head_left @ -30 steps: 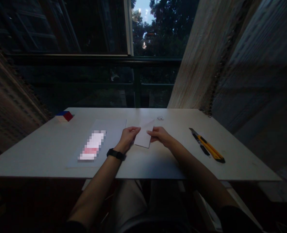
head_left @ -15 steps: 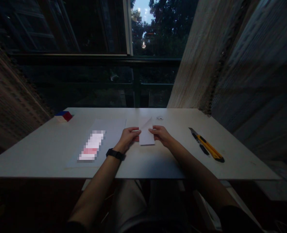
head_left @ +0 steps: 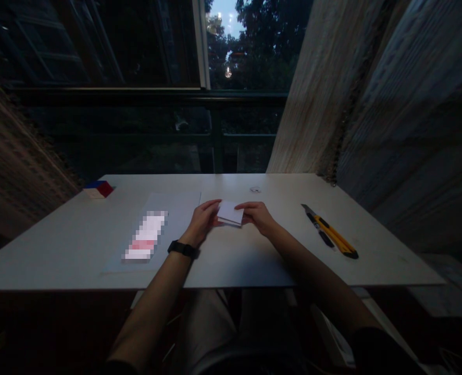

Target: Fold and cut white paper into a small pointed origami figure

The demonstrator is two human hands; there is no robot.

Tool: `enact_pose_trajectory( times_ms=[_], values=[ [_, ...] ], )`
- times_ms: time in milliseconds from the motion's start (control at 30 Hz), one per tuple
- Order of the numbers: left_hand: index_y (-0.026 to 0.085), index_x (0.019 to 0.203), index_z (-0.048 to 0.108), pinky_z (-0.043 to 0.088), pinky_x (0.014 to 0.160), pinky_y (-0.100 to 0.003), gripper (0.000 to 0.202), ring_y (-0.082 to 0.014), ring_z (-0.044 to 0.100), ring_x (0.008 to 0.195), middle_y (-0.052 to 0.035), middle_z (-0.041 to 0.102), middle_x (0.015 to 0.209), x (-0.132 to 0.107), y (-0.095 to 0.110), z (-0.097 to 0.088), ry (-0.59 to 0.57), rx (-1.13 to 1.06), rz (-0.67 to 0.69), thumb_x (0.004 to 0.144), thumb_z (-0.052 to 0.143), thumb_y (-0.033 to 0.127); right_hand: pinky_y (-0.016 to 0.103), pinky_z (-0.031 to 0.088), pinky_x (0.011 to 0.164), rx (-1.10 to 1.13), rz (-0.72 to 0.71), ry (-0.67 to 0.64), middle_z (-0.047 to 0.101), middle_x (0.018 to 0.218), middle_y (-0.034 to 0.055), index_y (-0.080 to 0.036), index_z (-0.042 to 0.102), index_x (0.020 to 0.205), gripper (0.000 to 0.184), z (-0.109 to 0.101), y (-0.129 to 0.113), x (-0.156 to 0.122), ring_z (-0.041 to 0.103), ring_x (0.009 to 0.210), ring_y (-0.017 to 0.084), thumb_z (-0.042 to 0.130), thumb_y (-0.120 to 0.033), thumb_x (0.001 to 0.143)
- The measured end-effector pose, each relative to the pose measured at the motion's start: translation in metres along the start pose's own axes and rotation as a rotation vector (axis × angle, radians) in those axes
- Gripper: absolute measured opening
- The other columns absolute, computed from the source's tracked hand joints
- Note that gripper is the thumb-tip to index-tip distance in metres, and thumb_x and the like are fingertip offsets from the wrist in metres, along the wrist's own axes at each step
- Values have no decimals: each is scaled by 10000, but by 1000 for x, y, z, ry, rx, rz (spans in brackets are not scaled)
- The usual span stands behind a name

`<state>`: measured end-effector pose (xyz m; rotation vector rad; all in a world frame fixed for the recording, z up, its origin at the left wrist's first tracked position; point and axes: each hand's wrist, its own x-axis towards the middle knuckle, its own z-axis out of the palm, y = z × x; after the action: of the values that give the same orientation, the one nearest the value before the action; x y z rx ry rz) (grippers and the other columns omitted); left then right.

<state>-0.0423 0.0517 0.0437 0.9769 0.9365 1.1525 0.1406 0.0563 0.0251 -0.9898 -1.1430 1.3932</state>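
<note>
A small folded white paper [head_left: 229, 213] sits between my two hands above the middle of the white table [head_left: 254, 255]. My left hand [head_left: 203, 220], with a black watch on its wrist, pinches the paper's left edge. My right hand [head_left: 257, 215] pinches its right edge. The paper now looks folded down into a small, nearly flat rectangle, held just above the tabletop.
A sheet of paper [head_left: 176, 213] with a blurred patch lies to the left of my hands. A colour cube [head_left: 98, 188] sits at the far left corner. A yellow utility knife [head_left: 334, 238] and a dark pen [head_left: 319, 232] lie on the right. Curtains hang at both sides.
The paper's raised upper flap has come down, so the piece is smaller and flatter. Both hands stayed at its edges and shifted slightly left and up in view.
</note>
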Motion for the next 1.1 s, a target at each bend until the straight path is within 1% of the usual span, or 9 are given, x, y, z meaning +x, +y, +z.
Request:
enact_pose_trajectory(
  times_ms=[100, 233, 367, 467, 567, 700, 833, 967, 1100],
  values=[
    [119, 916, 613, 533, 549, -248, 344, -124, 614, 577, -61, 648, 729, 1, -1, 1, 35, 22, -6, 680, 682, 359, 213, 456, 466, -69, -79, 88, 636, 630, 24, -159, 712, 746, 235, 3, 2, 2, 561, 533, 108, 560, -157, 567],
    [90, 812, 616, 528, 591, -230, 353, -123, 621, 602, -74, 651, 716, 3, -5, -1, 58, 70, 20, 594, 759, 327, 199, 446, 464, -126, -132, 115, 638, 640, 19, -169, 717, 780, 257, 4, 3, 3, 566, 548, 104, 546, -182, 589],
    [85, 762, 626, 512, 595, -229, 360, -108, 602, 564, -55, 649, 677, 6, -9, -5, 118, 67, 78, 528, 789, 305, 210, 459, 490, -93, -98, 52, 646, 655, 26, -159, 711, 816, 277, 4, -1, -2, 592, 583, 123, 566, -177, 581],
    [88, 759, 635, 503, 608, -242, 389, -111, 597, 573, -49, 651, 673, 8, -9, -7, 158, 62, 128, 491, 800, 317, 243, 498, 579, 2, -81, -24, 645, 696, 26, -152, 692, 887, 324, 4, -8, -7, 617, 665, 149, 592, -191, 582],
    [87, 752, 645, 492, 610, -251, 409, -112, 588, 571, -50, 652, 671, 9, -8, -7, 178, 85, 172, 471, 803, 339, 285, 516, 641, 100, -64, -71, 651, 793, 31, -183, 618, 1067, 430, 3, -15, -10, 623, 734, 167, 595, -290, 651],
    [96, 753, 662, 468, 561, -236, 385, -110, 565, 535, -44, 644, 622, 7, -8, -4, 121, 199, 192, 496, 787, 354, 271, 496, 592, 66, -35, -44, 655, 851, 31, -227, 520, 1183, 527, 3, -14, -7, 609, 718, 160, 601, -426, 701],
    [106, 737, 678, 441, 528, -228, 331, -113, 555, 514, -47, 642, 595, 6, -9, 0, 32, 306, 175, 517, 778, 333, 238, 433, 524, -23, -65, -49, 635, 665, 4, -182, 560, 1109, 552, 3, -4, -2, 576, 597, 138, 708, -358, 607],
    [111, 742, 685, 438, 533, -229, 318, -116, 558, 517, -50, 648, 601, 5, -9, 1, 26, 320, 183, 518, 777, 316, 233, 395, 483, -87, -62, -16, 624, 596, 7, -148, 609, 902, 419, 2, 0, -1, 558, 529, 133, 724, -364, 563],
    [116, 815, 688, 448, 537, -236, 367, -119, 564, 527, -48, 659, 632, 3, -8, 2, 30, 332, 214, 508, 782, 294, 213, 368, 454, -97, -80, 59, 601, 562, -20, -166, 583, 848, 401, 4, -2, -3, 535, 488, 113, 727, -383, 542]
  ],
)
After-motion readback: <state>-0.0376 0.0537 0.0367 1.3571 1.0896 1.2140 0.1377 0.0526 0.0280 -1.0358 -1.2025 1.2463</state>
